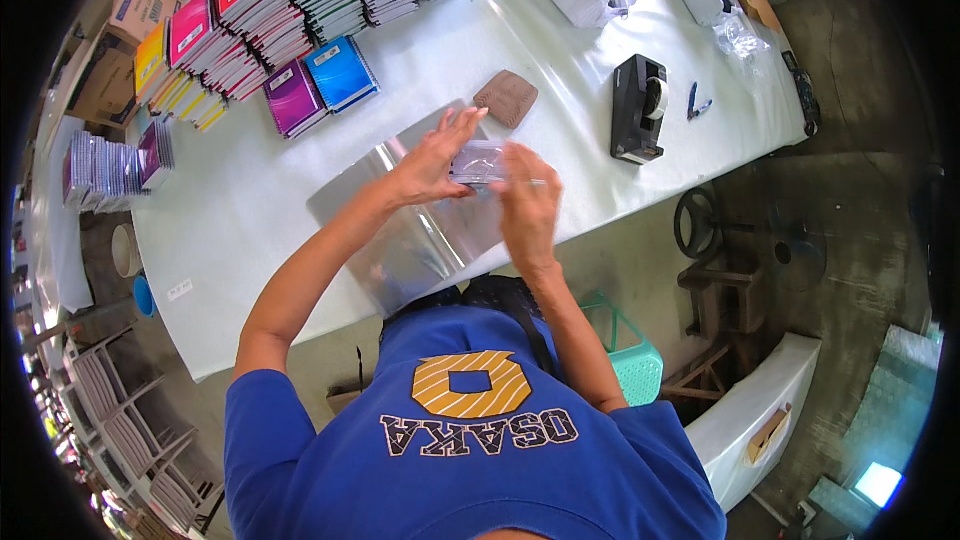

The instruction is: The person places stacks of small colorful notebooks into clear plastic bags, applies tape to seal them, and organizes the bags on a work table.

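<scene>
Both hands, left hand [430,165] and right hand [528,202], pinch a small clear packet [480,162] above the silver sheet [420,230]; best kept taut.

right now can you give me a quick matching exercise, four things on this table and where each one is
Things:
1. tape dispenser
2. brown pad
3. small clear packet
4. silver sheet

Places:
a. flat on the table under both hands
b. held between the left hand and right hand
c. on the table to the right of the hands
d. on the table just beyond the hands

Pairs: 1-c, 2-d, 3-b, 4-a
</scene>
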Action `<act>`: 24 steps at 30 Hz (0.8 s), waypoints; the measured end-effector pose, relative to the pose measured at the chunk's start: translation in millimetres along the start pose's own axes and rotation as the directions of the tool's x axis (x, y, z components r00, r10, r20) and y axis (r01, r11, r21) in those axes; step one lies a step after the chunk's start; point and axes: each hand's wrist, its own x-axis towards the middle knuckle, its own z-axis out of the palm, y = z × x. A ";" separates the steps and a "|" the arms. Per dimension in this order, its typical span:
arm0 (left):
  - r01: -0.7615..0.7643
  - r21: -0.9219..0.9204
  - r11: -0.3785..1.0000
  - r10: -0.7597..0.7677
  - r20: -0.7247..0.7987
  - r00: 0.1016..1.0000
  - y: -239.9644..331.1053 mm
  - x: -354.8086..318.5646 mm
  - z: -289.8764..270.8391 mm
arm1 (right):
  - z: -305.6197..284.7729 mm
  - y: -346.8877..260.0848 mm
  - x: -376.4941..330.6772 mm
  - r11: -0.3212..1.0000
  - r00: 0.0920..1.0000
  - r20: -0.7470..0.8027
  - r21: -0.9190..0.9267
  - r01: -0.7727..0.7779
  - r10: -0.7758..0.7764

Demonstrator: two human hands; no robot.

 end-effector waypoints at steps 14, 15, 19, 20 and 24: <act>-0.138 0.514 0.847 0.214 -0.091 0.973 68.7 -65.4 3.9 | 4.5 55.5 34.5 -0.134 -0.170 0.977 -0.153 -0.979 0.129; -0.074 0.549 0.832 0.168 -0.123 0.978 75.8 -85.9 -5.8 | 11.7 32.6 35.1 -0.058 -0.158 0.984 -0.154 -0.986 0.085; -0.028 0.696 0.718 0.190 -0.157 0.969 87.1 -160.6 -51.0 | 88.9 12.1 7.3 0.153 -0.173 0.983 -0.180 -0.972 0.059; 0.025 0.732 0.681 0.154 -0.176 0.972 88.6 -183.5 -60.0 | 103.2 -12.3 2.2 0.172 -0.181 0.982 -0.186 -0.967 0.047; 0.491 0.452 0.745 -0.174 -0.579 0.797 91.9 -281.5 -101.5 | 190.3 -147.6 -17.3 0.400 0.031 0.999 0.037 -0.916 -0.022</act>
